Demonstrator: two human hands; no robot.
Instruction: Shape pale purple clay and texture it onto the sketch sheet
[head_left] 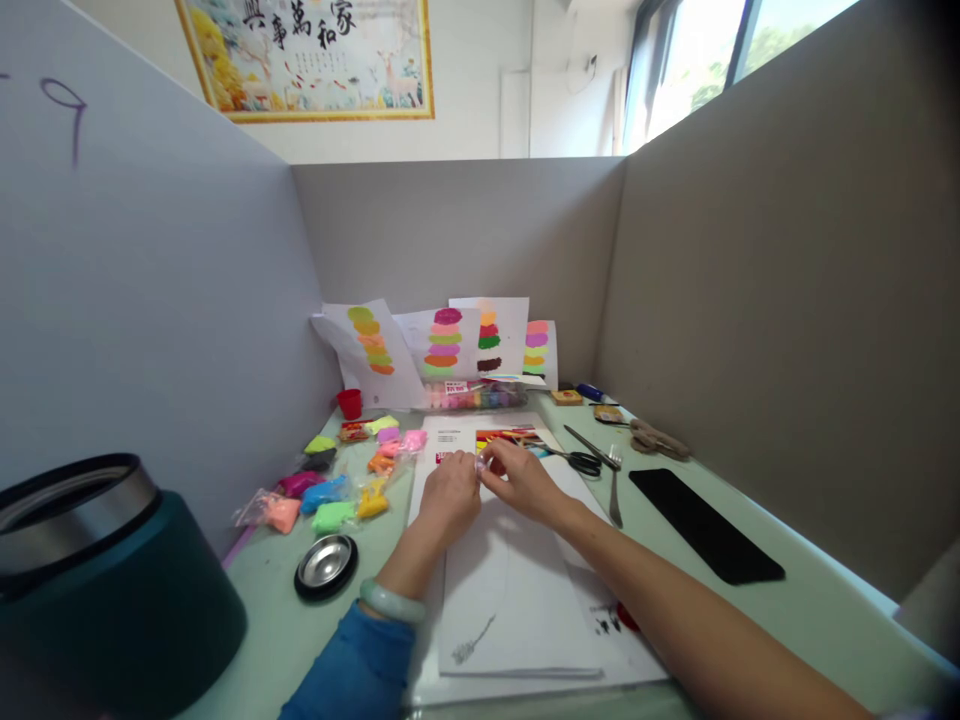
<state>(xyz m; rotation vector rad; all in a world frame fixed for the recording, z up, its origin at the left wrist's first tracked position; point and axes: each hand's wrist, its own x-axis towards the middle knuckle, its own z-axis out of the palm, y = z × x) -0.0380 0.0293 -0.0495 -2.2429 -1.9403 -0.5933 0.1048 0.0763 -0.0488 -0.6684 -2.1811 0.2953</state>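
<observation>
My left hand (454, 492) and my right hand (519, 480) meet over a stack of white paper (517, 610), fingers of both closed. Between the fingertips is a small, shiny, pale lavender piece (481, 464), too small to name. A jade-green bangle (391, 602) circles the left wrist below a blue sleeve. Just beyond the hands lie colored pencils (510, 436), partly hidden, and black-handled scissors (583, 462). The paper has a small grey pencil drawing at its lower left.
Bagged lumps of colored clay (334, 516) lie at left, near a steel-and-black lid (326, 566) and a large teal tumbler (112, 600). At right are a fork (615, 480), a black phone-like slab (705, 525) and brown cord (660, 438). Painted sheets (444, 345) lean against the back partition.
</observation>
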